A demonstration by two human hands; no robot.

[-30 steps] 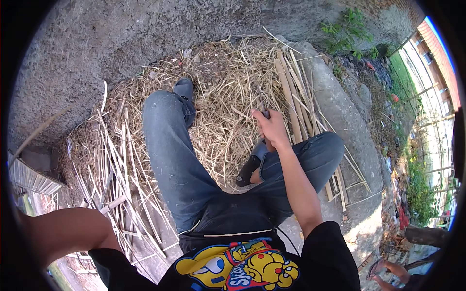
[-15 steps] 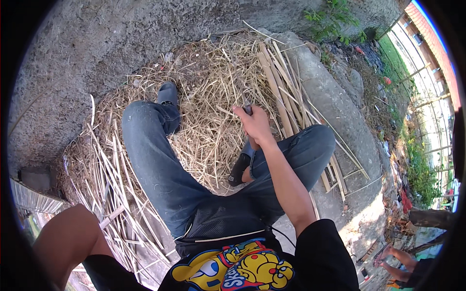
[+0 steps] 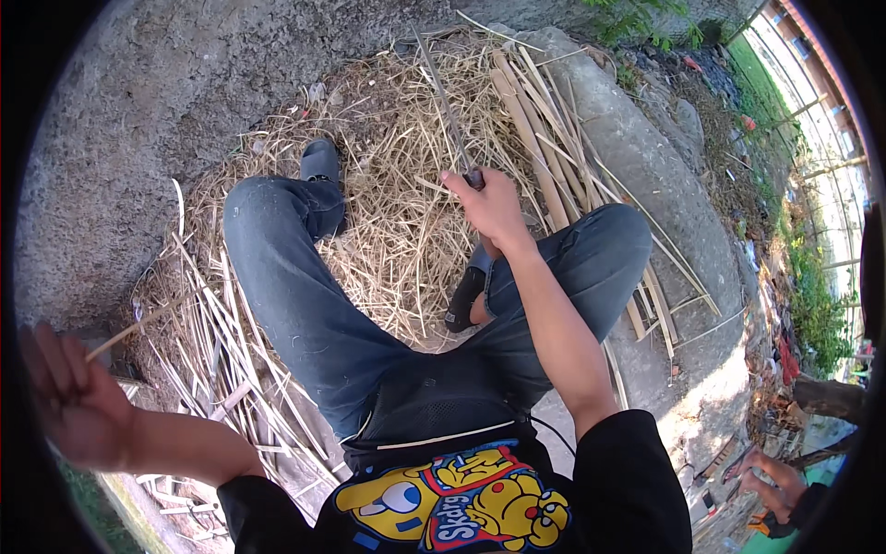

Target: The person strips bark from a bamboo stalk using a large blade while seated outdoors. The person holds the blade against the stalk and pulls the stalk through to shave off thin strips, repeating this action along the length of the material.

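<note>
My right hand (image 3: 489, 210) is closed around the dark handle of a long knife (image 3: 443, 102). Its narrow blade points away from me over the pile of shavings (image 3: 388, 240). Out at the far left, my left hand (image 3: 78, 397) is raised, slightly blurred, with curled fingers. A thin bamboo strip (image 3: 138, 331) reaches from those fingers toward the right, its other end over the strips on the ground.
Long pale strips (image 3: 231, 369) lie loose left of my leg. Wider split bamboo pieces (image 3: 531, 138) rest on a grey rock slab (image 3: 637, 157) to the right. A rough wall (image 3: 138, 138) rises at the far left. Another person's hand (image 3: 766, 475) shows at lower right.
My left hand has come up into view at the left with a thin strip. The knife stays in my right hand, and the whole view has shifted slightly.
</note>
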